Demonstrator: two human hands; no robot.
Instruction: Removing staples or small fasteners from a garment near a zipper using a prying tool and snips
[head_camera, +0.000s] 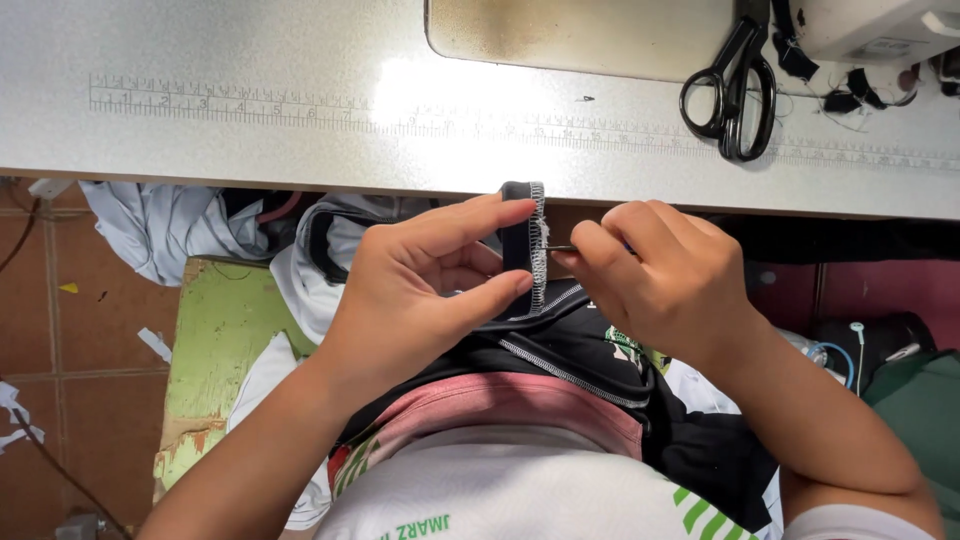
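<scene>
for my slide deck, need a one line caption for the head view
Left hand pinches a black seam strip while right hand picks its white stitching with a thin tool below a sewing table.

Both forearms enter from the lower frame edge and converge at centre. Left hand (415, 285): palm turned inward, thumb and forefinger extended rightward in a pinch. Right hand (660, 275): curled into a loose fist, fingertips (585, 250) pinched, facing the left hand. Hands just beside each other.

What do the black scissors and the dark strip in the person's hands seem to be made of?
The scissors look like metal blades with glossy black handles, probably plastic or coated; they catch the light. The dark strip, pinched by the left hand, looks like soft matte knit fabric: it folds limply and carries white edge stitching.
</scene>
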